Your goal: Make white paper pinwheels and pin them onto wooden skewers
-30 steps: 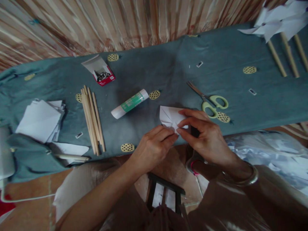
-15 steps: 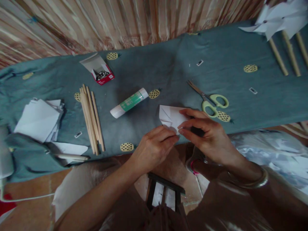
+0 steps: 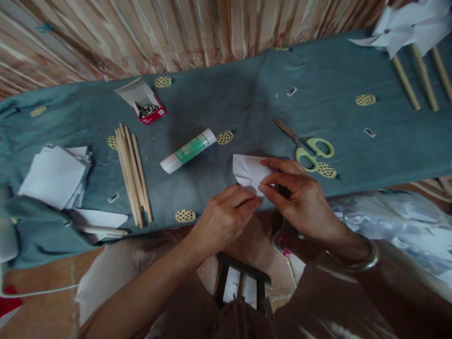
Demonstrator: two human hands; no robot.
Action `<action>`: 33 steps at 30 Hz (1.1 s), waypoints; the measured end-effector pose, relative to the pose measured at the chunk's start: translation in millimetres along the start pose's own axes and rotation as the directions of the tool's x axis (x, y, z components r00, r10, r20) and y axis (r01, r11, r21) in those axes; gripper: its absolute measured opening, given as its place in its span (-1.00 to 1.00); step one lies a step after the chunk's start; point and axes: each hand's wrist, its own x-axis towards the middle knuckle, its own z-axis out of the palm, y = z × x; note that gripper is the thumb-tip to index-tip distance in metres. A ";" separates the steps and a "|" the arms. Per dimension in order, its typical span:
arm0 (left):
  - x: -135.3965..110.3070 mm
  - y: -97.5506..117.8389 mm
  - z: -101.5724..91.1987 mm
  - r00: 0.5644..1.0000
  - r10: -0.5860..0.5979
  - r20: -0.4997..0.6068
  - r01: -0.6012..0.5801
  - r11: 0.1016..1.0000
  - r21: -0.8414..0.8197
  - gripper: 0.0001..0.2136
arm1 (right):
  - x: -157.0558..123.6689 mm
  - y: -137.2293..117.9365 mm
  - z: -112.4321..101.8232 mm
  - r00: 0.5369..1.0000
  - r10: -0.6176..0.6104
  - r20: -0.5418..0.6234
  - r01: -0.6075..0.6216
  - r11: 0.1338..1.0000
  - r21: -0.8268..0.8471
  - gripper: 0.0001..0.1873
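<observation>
A small white sheet of paper (image 3: 247, 165) with crease or cut lines lies near the front edge of the cloth-covered table, between my hands. My left hand (image 3: 226, 214) is closed on its near edge, with the fingertips pinched together. From the other side my right hand (image 3: 296, 193) grips the sheet, thumb and fingers bent on its right part. Green-handled scissors (image 3: 302, 143) lie just beyond my right hand, blades pointing away. A glue stick (image 3: 188, 150) with a green label rests beyond my left hand. The paper's near corner is hidden by my fingers.
Wooden sticks (image 3: 130, 176) and a stack of white paper squares (image 3: 52, 176) lie to the left. A red box (image 3: 150, 110) holding small metal pieces stands open behind them. White paper pinwheels (image 3: 399, 35) on sticks lie at the far right. A plastic bag (image 3: 399, 226) sits below the table's edge.
My right hand and its bracelet have shifted slightly to the left, with the fingers still at the paper. My left hand stays almost in place.
</observation>
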 end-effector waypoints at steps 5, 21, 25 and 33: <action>-1.4 -0.4 0.3 1.000 -0.014 -0.001 0.014 0.999 0.030 -0.84 | 0.5 -0.2 5.1 0.998 -0.029 -0.047 0.027 0.999 -0.043 -0.89; 1.0 -1.3 2.7 0.999 -0.001 -0.052 0.002 1.000 0.029 -0.87 | -0.6 -2.7 10.2 0.995 -0.028 -0.096 0.021 0.997 -0.080 -0.89; 1.2 -1.6 2.6 0.998 -0.006 -0.059 0.008 1.000 0.020 -0.87 | -0.8 -3.2 9.9 0.995 -0.027 -0.098 0.020 0.997 -0.078 -0.89; 1.6 -2.2 2.9 0.999 -0.016 -0.044 0.016 1.000 0.009 -0.86 | -2.1 0.3 11.7 0.984 -0.100 -0.145 0.087 0.992 -0.097 -0.92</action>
